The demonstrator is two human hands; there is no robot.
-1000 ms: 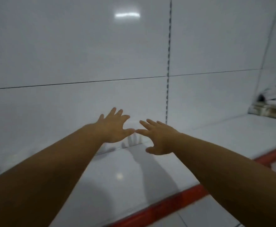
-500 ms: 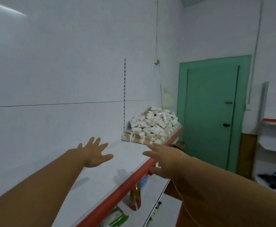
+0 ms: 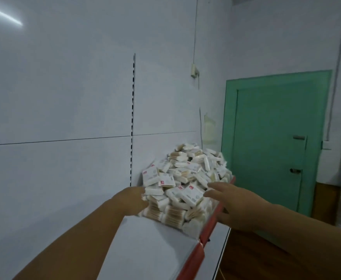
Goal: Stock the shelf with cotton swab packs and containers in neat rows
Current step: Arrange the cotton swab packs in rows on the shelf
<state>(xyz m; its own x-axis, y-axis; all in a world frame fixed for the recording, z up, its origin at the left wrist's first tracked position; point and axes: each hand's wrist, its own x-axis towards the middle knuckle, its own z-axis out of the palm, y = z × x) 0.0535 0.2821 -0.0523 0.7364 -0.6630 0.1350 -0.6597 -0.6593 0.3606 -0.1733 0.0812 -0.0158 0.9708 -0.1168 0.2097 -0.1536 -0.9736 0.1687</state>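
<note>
A loose heap of white cotton swab packs (image 3: 187, 178) is piled on the white shelf (image 3: 145, 249), over tidier stacked packs at its base. My left hand (image 3: 131, 201) reaches into the heap's left side; its fingers are hidden behind the packs. My right hand (image 3: 232, 201) is at the heap's right side by the red shelf edge (image 3: 208, 231), fingers stretched toward the packs and holding nothing.
The white back panel (image 3: 64, 118) with a slotted upright rises behind the shelf. A green door (image 3: 270, 142) stands to the right. A lower white shelf (image 3: 220, 253) shows below the red edge. More shelving is at the far right.
My view has swung right and closer to the heap. Both hands have travelled from the bare shelf to either side of the pile of packs.
</note>
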